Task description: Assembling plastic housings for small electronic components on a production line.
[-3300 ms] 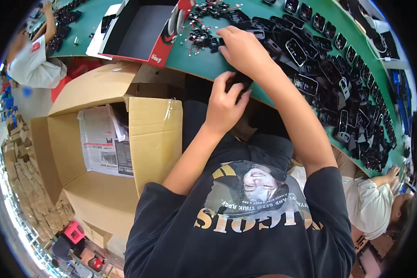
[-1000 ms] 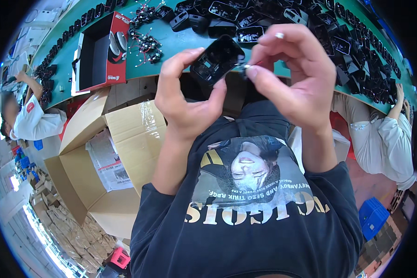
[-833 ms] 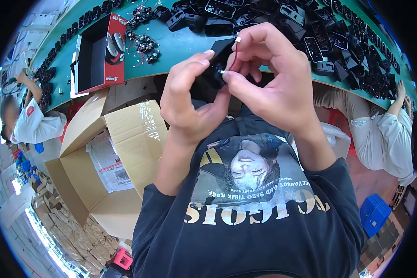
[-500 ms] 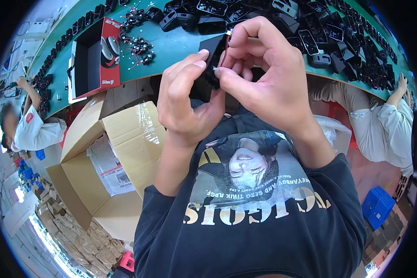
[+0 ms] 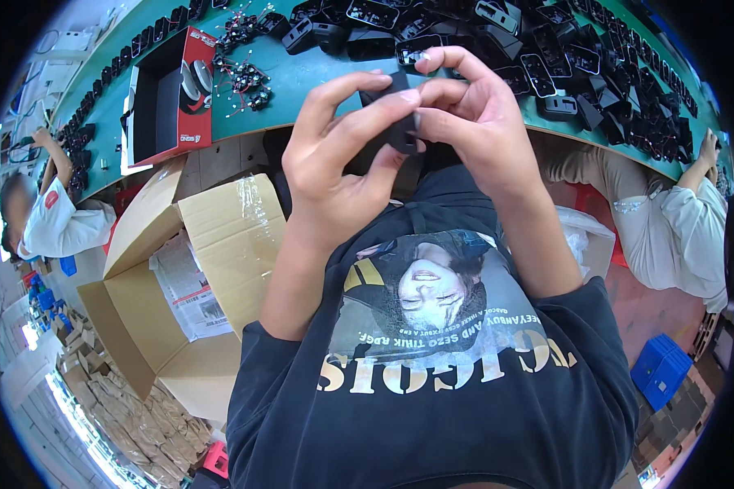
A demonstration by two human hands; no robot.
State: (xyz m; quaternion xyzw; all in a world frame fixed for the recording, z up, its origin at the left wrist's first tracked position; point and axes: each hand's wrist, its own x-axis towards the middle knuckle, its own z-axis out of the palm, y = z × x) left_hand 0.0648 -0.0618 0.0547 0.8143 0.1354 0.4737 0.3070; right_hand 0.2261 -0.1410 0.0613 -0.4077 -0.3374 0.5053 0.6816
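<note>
1. With the red-sided box (image 5: 194, 126) as landmark, the black plastic housing (image 5: 403, 134) in work is to its right and well apart, held up near the front edge of the green table (image 5: 294, 77).
2. The left hand (image 5: 330, 151) has hold of the housing, its fingers across the back and its thumb at the lower end.
3. The right hand (image 5: 481, 122) is half-curled, with the index finger raised and the thumb at the housing's right-hand edge. Whether it pinches anything small there cannot be told; that side is turned away.
4. The step in hand seems to be fine fingertip work at that hidden side. Going on would call for a steady left grip and light, precise right-hand pressure.
5. The box itself has a black interior; two grey oval shapes show on its red wall, printed or real I cannot tell.
6. Nearer the wearer than the box is a cardboard carton (image 5: 232, 236), flaps spread, with newspaper (image 5: 192, 289) against an inner wall.
7. Just right of the box lies a cluster of small wired parts (image 5: 246, 80).
8. Farther right of it spreads a pile of black housings (image 5: 561, 107), some showing glossy rims.
</note>
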